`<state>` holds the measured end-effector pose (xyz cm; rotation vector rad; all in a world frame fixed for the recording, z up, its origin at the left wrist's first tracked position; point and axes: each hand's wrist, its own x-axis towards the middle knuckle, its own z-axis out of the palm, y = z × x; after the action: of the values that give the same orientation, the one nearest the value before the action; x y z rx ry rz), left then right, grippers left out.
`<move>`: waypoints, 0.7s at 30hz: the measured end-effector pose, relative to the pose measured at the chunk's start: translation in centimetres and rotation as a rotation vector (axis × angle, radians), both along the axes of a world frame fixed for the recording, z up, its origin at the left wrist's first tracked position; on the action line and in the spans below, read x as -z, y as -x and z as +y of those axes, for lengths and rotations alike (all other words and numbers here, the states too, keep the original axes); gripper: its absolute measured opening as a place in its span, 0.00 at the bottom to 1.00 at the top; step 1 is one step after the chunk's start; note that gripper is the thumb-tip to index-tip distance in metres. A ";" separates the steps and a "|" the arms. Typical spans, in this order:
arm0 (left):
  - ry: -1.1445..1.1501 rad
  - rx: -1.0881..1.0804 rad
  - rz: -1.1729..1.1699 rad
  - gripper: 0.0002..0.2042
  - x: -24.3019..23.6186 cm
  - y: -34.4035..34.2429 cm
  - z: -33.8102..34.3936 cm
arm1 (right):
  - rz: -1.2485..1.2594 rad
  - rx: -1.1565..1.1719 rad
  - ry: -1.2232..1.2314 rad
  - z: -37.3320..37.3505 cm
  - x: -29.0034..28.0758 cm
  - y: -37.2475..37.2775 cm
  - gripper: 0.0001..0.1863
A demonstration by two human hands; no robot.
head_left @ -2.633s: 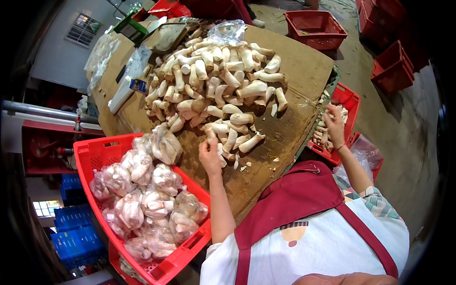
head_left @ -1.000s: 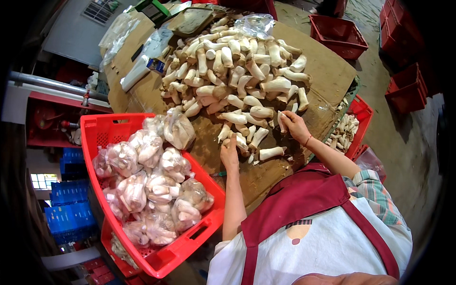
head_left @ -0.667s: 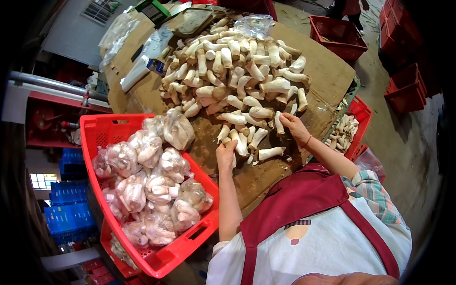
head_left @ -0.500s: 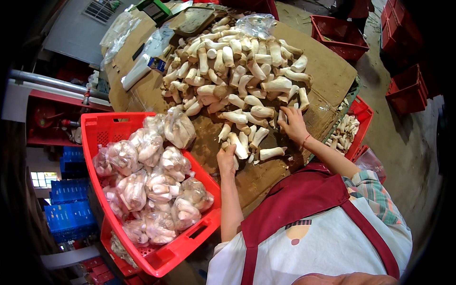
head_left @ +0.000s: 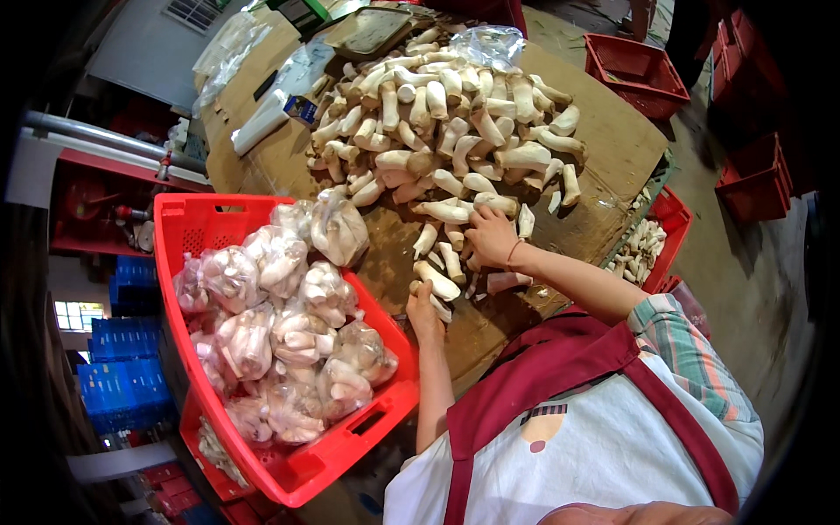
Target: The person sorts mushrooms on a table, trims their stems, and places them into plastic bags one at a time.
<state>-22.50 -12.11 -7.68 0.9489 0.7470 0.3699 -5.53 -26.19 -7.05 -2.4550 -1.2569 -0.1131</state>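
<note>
My left hand [head_left: 426,317] is closed at the near left edge of the loose mushrooms, its thumb against a pale king oyster mushroom [head_left: 437,279]. Another white piece [head_left: 440,308] shows beside its fingers. To the right, my right hand [head_left: 492,239] reaches over the near mushrooms with its fingers curled down around a king oyster mushroom [head_left: 473,262], mostly hidden below the palm. A stubby mushroom [head_left: 507,281] lies under the right wrist. Beyond both hands rises a large pile of king oyster mushrooms [head_left: 464,131] on the brown cardboard-covered table [head_left: 612,157].
At the left, a red crate [head_left: 289,483] holds several clear bags of mushrooms [head_left: 302,337]. Another red crate [head_left: 669,254] with small pieces stands at the right. A white roll [head_left: 260,125], a blue box [head_left: 300,109] and a tray [head_left: 374,33] lie at the far left.
My right hand has swung left from the right side of the near mushrooms to above them. My left hand stays by the same mushroom. The view has shifted slightly.
</note>
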 end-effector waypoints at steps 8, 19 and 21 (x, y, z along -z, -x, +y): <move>-0.070 -0.052 0.092 0.08 0.8 0.2 -0.5 | 0.120 -0.238 0.080 0.2 -0.2 -1.4 0.18; -0.110 -0.058 0.072 0.05 0.5 -0.5 0.4 | 0.318 0.143 -0.424 -10.2 -5.4 -2.5 0.09; -0.189 -0.102 0.097 0.06 -0.4 -0.8 0.5 | 0.483 0.406 -0.552 -13.9 -6.3 -4.0 0.10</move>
<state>-21.66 -11.57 -7.24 1.1146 0.8625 0.4930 -1.58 -40.07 -0.72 -2.0392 -0.4370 0.0259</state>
